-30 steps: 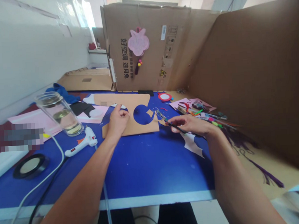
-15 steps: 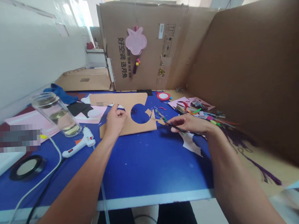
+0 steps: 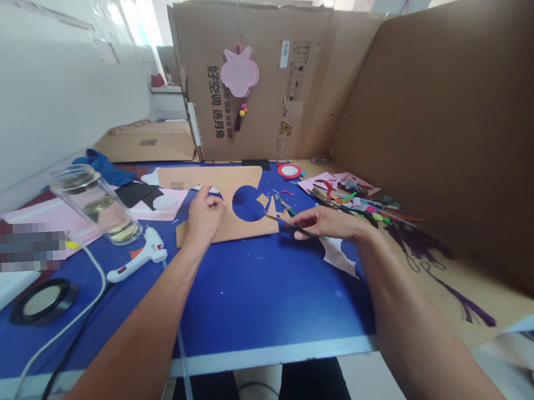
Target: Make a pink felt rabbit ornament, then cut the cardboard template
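Observation:
My left hand [image 3: 206, 214] is over a tan cardboard sheet [image 3: 246, 230] with a round hole cut in it. Its thumb and fingertips are pinched together; whatever is between them is too small to make out. Behind those fingers a white rounded piece [image 3: 213, 191] shows in part. My right hand [image 3: 324, 222] is closed around a slim dark tool [image 3: 305, 231] by the sheet's right edge; its kind is unclear. Beside its fingertips are a thin green-banded stick [image 3: 286, 205] and small cardboard scraps [image 3: 271, 208]. A pale paper offcut [image 3: 340, 257] lies below that hand.
At left stand a glass jar [image 3: 116, 226] of liquid, a white glue gun [image 3: 140, 256] and a black tape roll [image 3: 43, 301], with cables. Craft bits [image 3: 361, 201] and purple tassels [image 3: 472, 308] lie at right. Tall cardboard walls [image 3: 406, 127] close off the back and right.
My right hand has shifted slightly left with the dark tool, towards the cardboard sheet. My left hand keeps its pinch in nearly the same place. The view has turned slightly.

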The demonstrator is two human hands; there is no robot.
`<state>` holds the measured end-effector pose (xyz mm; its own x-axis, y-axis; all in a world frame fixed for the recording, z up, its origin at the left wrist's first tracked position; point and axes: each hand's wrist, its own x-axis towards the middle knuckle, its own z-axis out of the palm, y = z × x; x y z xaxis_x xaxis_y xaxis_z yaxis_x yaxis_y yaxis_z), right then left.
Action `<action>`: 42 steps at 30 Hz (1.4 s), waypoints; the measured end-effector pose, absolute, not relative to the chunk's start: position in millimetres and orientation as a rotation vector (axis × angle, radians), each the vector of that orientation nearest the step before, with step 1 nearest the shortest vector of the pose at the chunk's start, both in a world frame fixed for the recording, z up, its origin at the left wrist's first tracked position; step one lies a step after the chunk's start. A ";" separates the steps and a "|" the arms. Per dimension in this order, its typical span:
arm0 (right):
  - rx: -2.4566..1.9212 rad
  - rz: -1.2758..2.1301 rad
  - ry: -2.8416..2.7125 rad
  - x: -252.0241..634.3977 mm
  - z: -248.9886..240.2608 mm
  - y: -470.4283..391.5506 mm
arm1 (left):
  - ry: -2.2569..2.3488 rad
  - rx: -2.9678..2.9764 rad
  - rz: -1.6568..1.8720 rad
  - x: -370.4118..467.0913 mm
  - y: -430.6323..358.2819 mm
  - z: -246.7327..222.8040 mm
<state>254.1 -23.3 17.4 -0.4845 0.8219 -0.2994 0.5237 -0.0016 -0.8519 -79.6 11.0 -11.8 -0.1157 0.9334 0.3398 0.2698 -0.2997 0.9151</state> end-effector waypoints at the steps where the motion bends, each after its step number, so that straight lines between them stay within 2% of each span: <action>1: -1.407 1.468 -1.991 253.6 18.1 -23.6 | 1.341 1.571 1.453 -79.3 10.4 -11.5; 30: -1.498 1.320 -1.949 251.7 5.5 -16.4 | 1.377 1.604 1.457 -80.3 10.8 -11.7; 42: -1.713 0.977 -2.100 227.4 -1.8 -19.7 | 1.338 1.566 1.477 -77.8 8.0 -9.5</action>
